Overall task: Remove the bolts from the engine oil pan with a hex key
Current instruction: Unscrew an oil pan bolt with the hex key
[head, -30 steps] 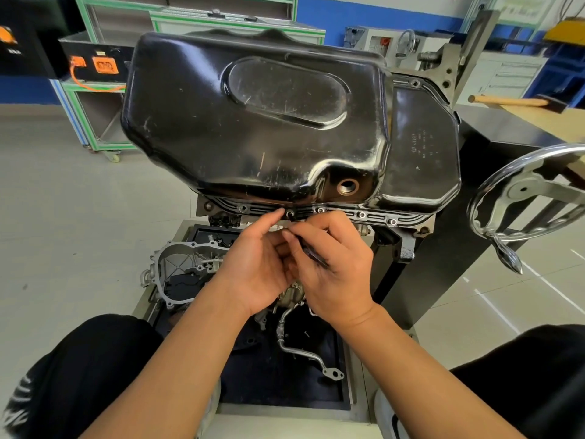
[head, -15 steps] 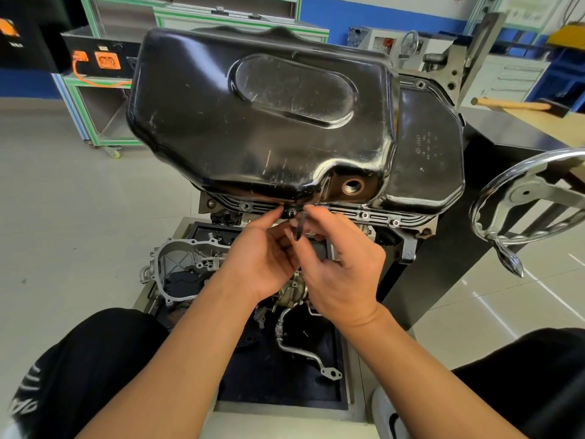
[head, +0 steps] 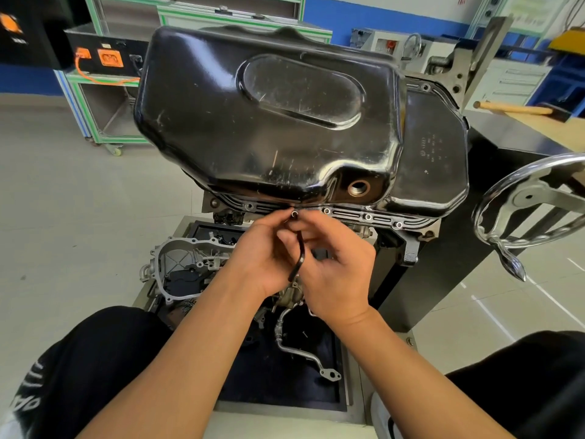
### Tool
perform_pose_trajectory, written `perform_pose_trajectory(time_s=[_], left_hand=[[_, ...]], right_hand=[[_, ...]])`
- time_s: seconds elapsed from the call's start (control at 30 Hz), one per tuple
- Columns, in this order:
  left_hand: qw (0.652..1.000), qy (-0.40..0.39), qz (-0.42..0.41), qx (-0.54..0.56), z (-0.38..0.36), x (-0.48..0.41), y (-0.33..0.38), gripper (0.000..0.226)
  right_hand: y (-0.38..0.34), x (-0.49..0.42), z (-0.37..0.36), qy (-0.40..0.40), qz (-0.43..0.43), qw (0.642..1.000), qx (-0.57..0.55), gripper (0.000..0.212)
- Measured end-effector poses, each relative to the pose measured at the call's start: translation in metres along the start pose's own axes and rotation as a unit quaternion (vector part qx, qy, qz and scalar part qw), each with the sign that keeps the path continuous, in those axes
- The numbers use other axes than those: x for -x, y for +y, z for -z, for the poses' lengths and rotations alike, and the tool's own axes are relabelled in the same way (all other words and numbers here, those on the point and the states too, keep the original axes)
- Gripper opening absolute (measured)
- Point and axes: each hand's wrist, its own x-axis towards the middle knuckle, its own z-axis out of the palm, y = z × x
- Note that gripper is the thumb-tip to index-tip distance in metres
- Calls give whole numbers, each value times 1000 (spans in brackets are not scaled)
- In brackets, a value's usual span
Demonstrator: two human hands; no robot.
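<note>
Small stamp (head: 428,149) on the oil pan (head: 278,122), perhaps ringed, unreadable.

Oil pan (head: 285,122): big, black and shiny, with a long oval dent on its top. It sits just above your grip. Its flat rim runs right past your fingertips. There is a round open hole in its side, up and to the right of your grip.
Hex key (head: 300,248): thin, black and bent like an L. Your left hand (head: 262,261) and right hand (head: 338,274) pinch round its top end. The long part hangs down between your hands. The short end points down and left.
Bolt (head: 295,214): small, with a round silver head. It sits at the key's top tip, at the rim, between your fingertips.
Other bolts (head: 367,217): three in a row in the rim, to the right of your grip.
</note>
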Motion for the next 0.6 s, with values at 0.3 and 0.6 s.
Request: perform_pose_trajectory(time_s=[0.3,0.6], left_hand=[[999,-7,2,46,0,-2,0,15],[998,11,16,67,4,-5,0,23]], right_hand=[[3,-5,2,22,21,999,9,16],[14,8,1,-76,69,992,68,31]])
